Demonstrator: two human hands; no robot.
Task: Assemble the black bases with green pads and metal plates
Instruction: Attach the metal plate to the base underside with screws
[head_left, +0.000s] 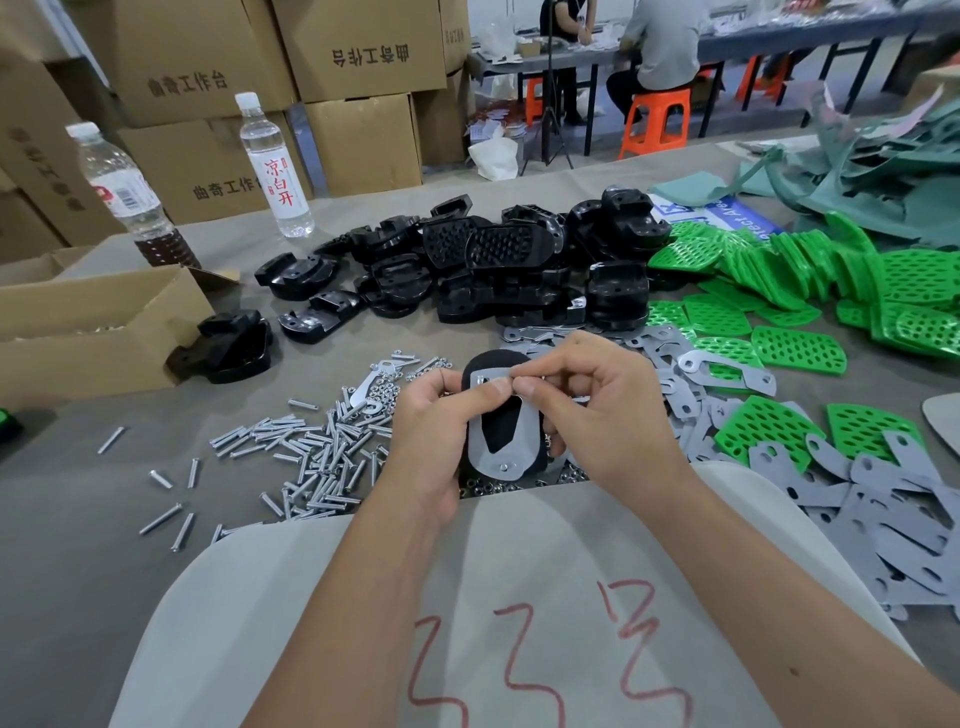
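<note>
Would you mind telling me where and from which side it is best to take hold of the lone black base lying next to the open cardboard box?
I would take the black base across its raised central block, coming from above. It lies flat on the table with that block standing proud, so thumb and fingers can close on its two sides. The cardboard box crowds its left side, so approaching from the right looks easier.

Stacked cardboard boxes (358, 49) behind a grey-covered table (78, 519); orange stools (655, 122) by a far bench (810, 36).

One black base (493, 415) with a grey metal plate (500, 451) laid on it is held above the table edge, backed by heaped black bases (498, 265), perforated green pads (800, 291) at right, and scattered metal plates (883, 514).
</note>
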